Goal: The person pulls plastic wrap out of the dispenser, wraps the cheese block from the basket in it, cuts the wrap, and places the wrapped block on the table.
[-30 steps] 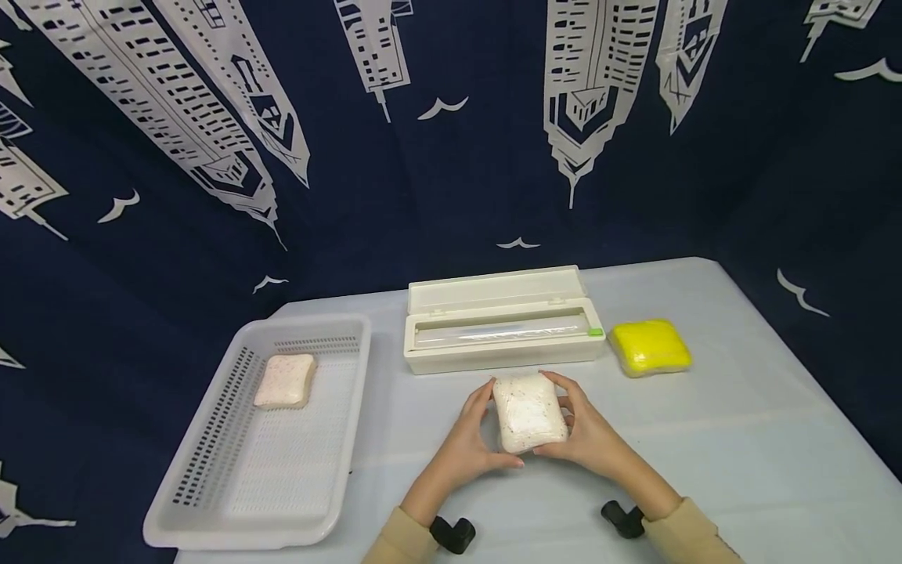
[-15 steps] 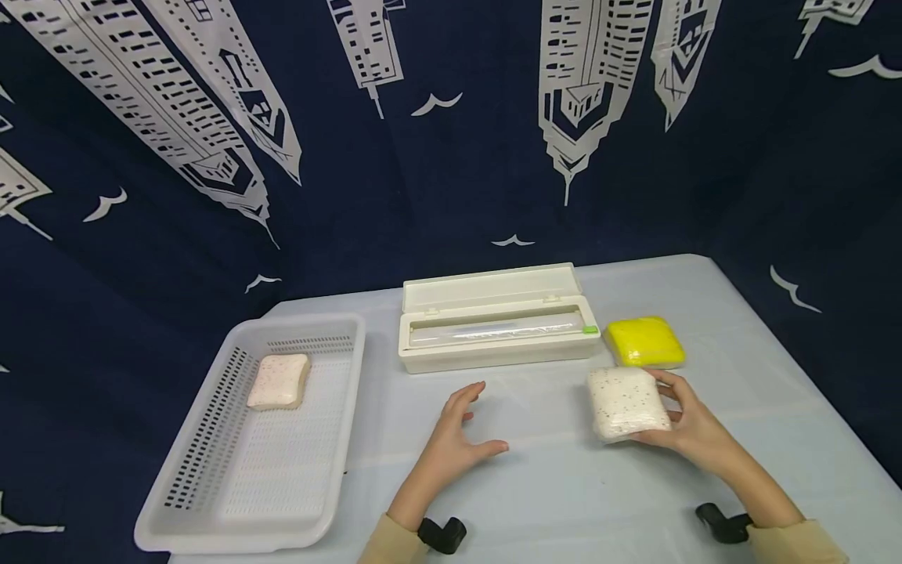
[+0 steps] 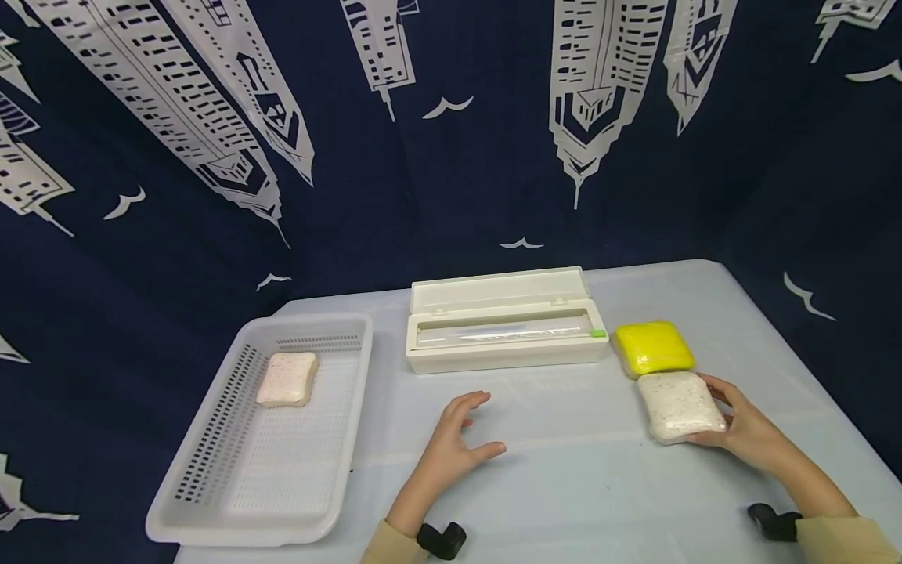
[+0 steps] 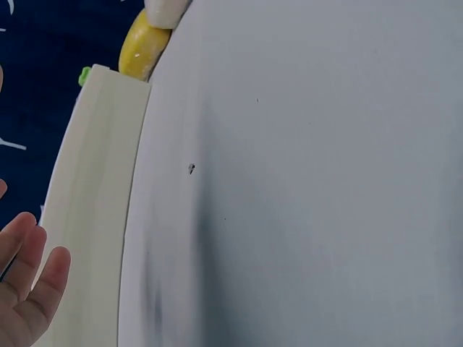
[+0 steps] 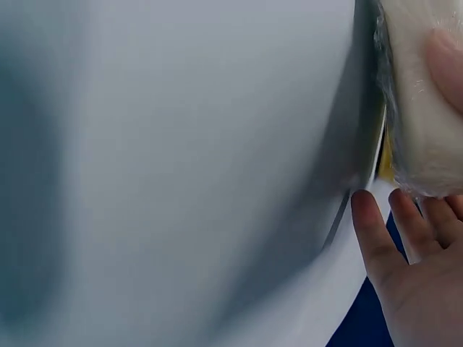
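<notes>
A white speckled block (image 3: 680, 406), pillow-shaped and wrapped in clear film, is at the right of the table in the head view. My right hand (image 3: 754, 431) grips its right side, thumb at the front and fingers behind. In the right wrist view the thumb lies across the wrapped block (image 5: 423, 94). Just behind it is a similar yellow block (image 3: 654, 348), also wrapped in shiny film. My left hand (image 3: 451, 446) is held near the middle of the table, fingers loosely bent, thumb apart, nothing between them.
A cream cling film box (image 3: 503, 356) with its lid up and a roll inside stands at the back. At the left is a white perforated basket (image 3: 352, 439) holding a pinkish-white block (image 3: 287, 379). A dark blue patterned cloth (image 3: 451, 172) hangs behind the table.
My right hand has carried the white block rightward from the middle to in front of the yellow one. My left hand has let go of the block and stayed near the middle.
</notes>
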### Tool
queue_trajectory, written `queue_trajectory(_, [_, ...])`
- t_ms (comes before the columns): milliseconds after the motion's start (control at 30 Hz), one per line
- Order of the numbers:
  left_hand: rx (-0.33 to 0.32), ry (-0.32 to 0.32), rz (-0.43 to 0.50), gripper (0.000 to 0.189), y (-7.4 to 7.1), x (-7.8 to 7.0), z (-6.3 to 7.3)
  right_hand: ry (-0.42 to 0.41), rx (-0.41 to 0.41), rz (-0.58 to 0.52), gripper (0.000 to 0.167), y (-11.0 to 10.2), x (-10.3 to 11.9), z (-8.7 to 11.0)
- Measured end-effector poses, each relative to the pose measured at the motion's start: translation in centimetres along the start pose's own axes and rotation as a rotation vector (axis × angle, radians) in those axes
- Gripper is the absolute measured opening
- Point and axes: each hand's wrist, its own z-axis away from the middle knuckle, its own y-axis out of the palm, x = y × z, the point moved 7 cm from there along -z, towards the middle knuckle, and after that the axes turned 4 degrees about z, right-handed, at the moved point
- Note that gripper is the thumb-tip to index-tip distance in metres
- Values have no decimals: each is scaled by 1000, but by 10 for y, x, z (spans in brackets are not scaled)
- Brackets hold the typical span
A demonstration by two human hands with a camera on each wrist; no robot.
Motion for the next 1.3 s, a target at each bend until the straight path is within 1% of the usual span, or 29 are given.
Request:
queue_trajectory(100, [2,4,8,73,0,0,-1,-12,-4,19,113,-3,-4,-3])
queue_trajectory(300, [6,-6,9,72,-1,3,-1,-28,-32,99,115,-1,-9,-9])
queue_trajectory(433, [14,-21,9,71,-1,5,0,-13,-45,132,115,2,-12,-9])
queue_trajectory(533, [20,-25,0,70,-1,6,1,0,-70,171,117,3,-13,-8])
queue_trajectory(700, [20,-21,-34,69,-3,6,0,-25,-115,243,117,4,-5,-4])
queue_trajectory(767, [15,-25,-50,69,-5,7,1,-42,-134,276,115,4,3,-1])
queue_trajectory(833, [11,-32,-65,67,-6,7,1,-61,-164,300,111,3,13,3])
queue_trajectory(900, [2,-41,-76,65,-8,6,1,-84,-202,314,104,0,29,8])
queue_trajectory(967, [-12,-58,-70,63,-11,6,1,-90,-234,332,95,-1,52,11])
queue_trajectory(1100, [-55,-57,-48,56,-17,3,-2,-112,-284,362,81,3,104,14])
queue_trajectory(1133, [-68,-51,-45,55,-18,3,-3,-134,-297,366,79,7,117,13])
queue_trajectory(1200, [-92,-39,-46,52,-20,0,-6,-205,-329,351,76,15,139,12])
queue_trajectory(1300, [-119,-38,-48,49,-23,-4,-10,-308,-360,324,71,29,165,7])
